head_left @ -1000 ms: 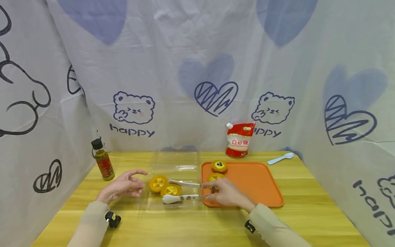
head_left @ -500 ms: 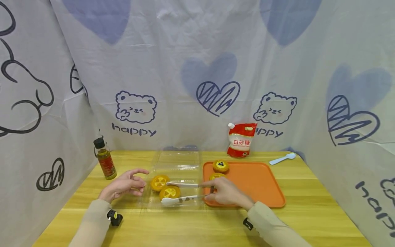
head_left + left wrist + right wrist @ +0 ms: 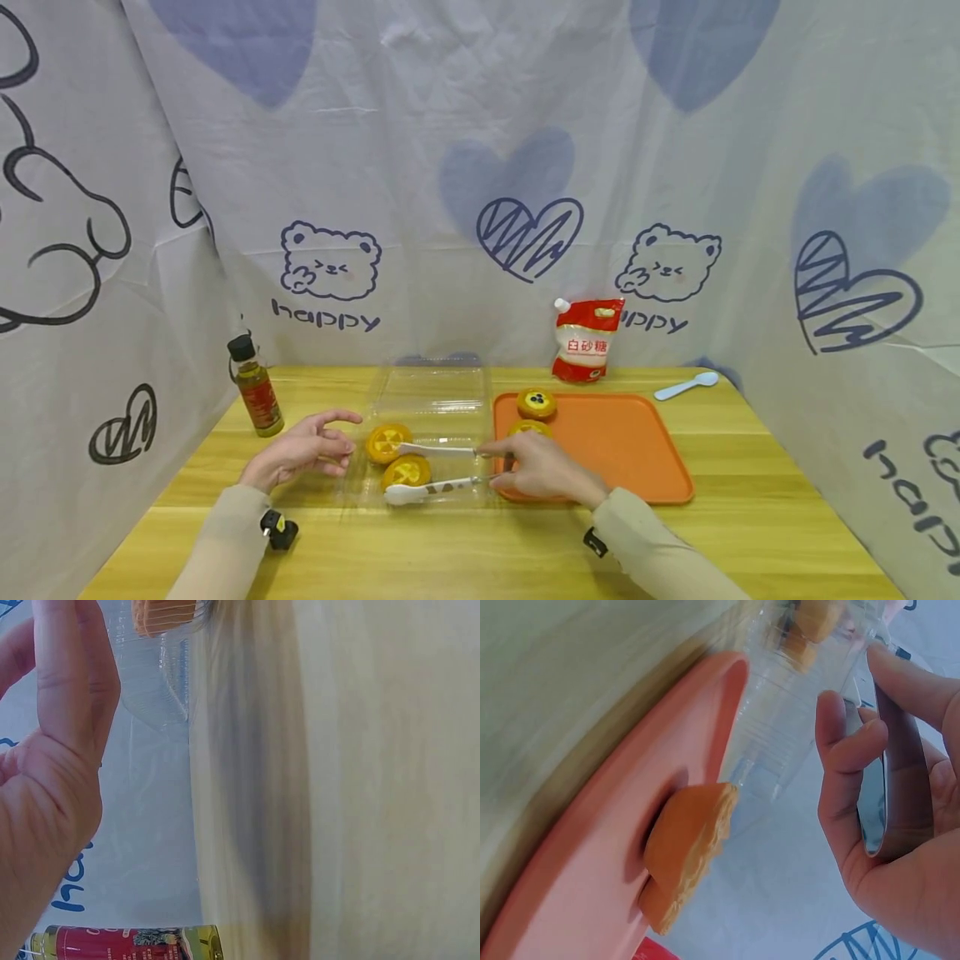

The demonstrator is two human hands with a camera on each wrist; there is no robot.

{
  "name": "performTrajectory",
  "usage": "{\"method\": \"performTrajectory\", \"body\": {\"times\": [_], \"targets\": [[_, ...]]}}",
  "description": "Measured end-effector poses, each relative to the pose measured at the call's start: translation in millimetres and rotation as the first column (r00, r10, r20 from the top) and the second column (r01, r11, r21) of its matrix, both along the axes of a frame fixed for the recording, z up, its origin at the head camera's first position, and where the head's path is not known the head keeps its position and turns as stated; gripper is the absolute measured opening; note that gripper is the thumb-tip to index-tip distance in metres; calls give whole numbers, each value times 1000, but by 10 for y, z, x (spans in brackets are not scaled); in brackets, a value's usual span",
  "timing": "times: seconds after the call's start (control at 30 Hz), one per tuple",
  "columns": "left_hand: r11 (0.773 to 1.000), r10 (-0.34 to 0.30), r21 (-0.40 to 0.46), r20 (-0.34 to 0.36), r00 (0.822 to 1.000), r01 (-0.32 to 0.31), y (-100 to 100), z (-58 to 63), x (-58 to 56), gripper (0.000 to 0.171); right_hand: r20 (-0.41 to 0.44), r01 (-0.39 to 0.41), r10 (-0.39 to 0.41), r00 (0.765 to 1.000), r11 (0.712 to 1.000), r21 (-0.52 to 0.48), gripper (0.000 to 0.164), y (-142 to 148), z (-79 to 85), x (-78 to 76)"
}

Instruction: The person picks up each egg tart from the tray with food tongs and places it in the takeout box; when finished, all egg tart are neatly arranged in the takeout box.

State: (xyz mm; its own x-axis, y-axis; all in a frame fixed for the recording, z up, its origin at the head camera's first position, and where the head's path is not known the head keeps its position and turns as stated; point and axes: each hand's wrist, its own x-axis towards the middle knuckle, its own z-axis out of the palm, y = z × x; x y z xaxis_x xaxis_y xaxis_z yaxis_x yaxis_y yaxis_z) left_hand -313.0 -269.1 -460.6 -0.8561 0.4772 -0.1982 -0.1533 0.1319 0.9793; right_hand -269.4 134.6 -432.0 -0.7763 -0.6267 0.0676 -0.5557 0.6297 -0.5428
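My right hand grips metal tongs with pale, spotted tips, seen also in the right wrist view as a bent metal band. The tong arms are spread, their tips over a clear plastic box with its lid raised. In the box lie two egg tarts: the rear one by the upper tip, the front one between the two arms. Whether the tips touch them is unclear. My left hand hovers at the box's left side, fingers loosely bent and holding nothing.
An orange tray at right holds a berry-topped tart and another tart partly behind my right hand. Behind stands a red sugar pouch. A white spoon lies back right, an oil bottle stands left.
My right hand and the tongs have shifted slightly left and forward in the box. The front tart has slid a little left and nearer. My left hand stays beside the box.
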Motion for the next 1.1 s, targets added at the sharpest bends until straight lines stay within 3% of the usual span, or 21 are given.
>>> {"method": "performTrajectory", "body": {"times": [0.4, 0.7, 1.1], "targets": [[1000, 3, -2, -2, 1000, -3, -10, -2, 0, 63, 80, -34, 36, 996, 999, -32, 48, 125, 109, -65], [1000, 6, -6, -1, 1000, -6, -3, -2, -2, 65, 82, -37, 36, 996, 999, 15, 42, 226, 202, -124], [1000, 1, 3, -4, 1000, -1, 2, 5, 6, 61, 70, -57, 56, 996, 998, 20, 39, 207, 139, -146]]}}
